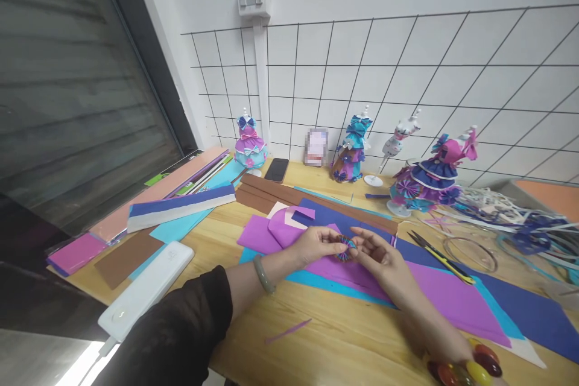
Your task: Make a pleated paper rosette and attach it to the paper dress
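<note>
Between my two hands is a small round pleated paper rosette in blue, pink and purple stripes. The thumb and fingers of my left hand pinch its left edge. From the other side my right hand pinches its right edge between thumb and forefinger, the other fingers loosely curled. Below the hands lie sheets of purple paper, over turquoise paper and dark blue paper. To the right of my right hand rest scissors with yellow-and-black handles.
Dressed miniature mannequins stand along the wall, beside a dark phone. At left are a white power strip and stacked coloured paper. Tangled paper strips lie at right. A thin purple strip lies near the front.
</note>
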### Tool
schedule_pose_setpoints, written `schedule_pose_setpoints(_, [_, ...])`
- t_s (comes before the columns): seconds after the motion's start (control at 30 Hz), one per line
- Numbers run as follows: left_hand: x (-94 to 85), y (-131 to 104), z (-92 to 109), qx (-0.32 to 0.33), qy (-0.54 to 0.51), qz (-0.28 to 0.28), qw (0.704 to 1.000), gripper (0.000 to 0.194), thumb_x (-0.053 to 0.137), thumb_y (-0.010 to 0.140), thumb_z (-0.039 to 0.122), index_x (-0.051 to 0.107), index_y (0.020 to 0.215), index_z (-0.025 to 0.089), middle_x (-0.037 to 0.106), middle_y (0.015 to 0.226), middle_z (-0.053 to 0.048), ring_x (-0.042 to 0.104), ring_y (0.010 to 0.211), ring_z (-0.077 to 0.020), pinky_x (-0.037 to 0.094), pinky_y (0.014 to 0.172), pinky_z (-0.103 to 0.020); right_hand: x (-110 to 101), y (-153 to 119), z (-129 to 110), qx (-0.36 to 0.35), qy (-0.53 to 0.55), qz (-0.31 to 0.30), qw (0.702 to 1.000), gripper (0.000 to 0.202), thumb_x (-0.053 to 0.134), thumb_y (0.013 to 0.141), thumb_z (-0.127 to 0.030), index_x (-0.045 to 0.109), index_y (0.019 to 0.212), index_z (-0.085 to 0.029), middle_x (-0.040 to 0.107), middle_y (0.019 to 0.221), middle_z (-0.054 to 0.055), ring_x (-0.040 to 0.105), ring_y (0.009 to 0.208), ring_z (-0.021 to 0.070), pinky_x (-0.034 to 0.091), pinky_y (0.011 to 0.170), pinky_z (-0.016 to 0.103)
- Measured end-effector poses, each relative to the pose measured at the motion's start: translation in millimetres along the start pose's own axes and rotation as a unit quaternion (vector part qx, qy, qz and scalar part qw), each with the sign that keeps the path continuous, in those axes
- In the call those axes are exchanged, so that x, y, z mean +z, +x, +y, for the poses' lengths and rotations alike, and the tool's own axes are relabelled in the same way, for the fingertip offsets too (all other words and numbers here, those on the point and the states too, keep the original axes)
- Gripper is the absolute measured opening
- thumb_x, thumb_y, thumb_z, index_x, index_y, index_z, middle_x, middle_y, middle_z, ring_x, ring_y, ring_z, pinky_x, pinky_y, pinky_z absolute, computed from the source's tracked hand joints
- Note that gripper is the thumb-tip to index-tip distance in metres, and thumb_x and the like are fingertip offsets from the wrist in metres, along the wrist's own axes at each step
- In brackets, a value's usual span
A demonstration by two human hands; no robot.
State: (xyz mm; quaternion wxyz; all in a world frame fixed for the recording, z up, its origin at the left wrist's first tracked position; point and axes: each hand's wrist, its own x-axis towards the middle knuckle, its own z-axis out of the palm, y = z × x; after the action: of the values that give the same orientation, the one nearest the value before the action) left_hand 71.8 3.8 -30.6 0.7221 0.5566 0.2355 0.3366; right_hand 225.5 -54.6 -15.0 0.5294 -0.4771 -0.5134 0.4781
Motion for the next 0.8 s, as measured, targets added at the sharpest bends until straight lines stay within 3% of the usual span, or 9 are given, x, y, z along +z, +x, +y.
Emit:
schedule_pose_setpoints(0.23, [-2.8,1.1,-1.9,0.002,-0.015,0.027,1.0,0.034,0.07,0.059,0.036,0.061,0.079,0.01,0.061,0.073,-0.005,0.056,0.066,-0.0123,0.043,0.066,-0.028,-1.3,0.5,2.0,-0.002,-0.007,0.004,1.0,0.045,0.069,0.065,-0.039,0.053,0.104,-0.022,0.056,0.081,0.002,0.056,0.073,0.0135,0.047,0.066,0.025])
schedule_pose_setpoints(0.8, [-2.6,0.9,-0.3,0.007,0.019,0.005,1.0,0.034,0.068,0.061,0.038,0.063,0.081,0.011,0.062,0.075,-0.005,0.056,0.067,-0.012,0.043,0.068,-0.027,-2.2,0.7,3.7,0.009,-0.047,0.011,0.999,0.045,0.066,0.066,-0.04,0.053,0.104,-0.02,0.058,0.078,0.003,0.055,0.071,0.0142,0.046,0.065,0.027])
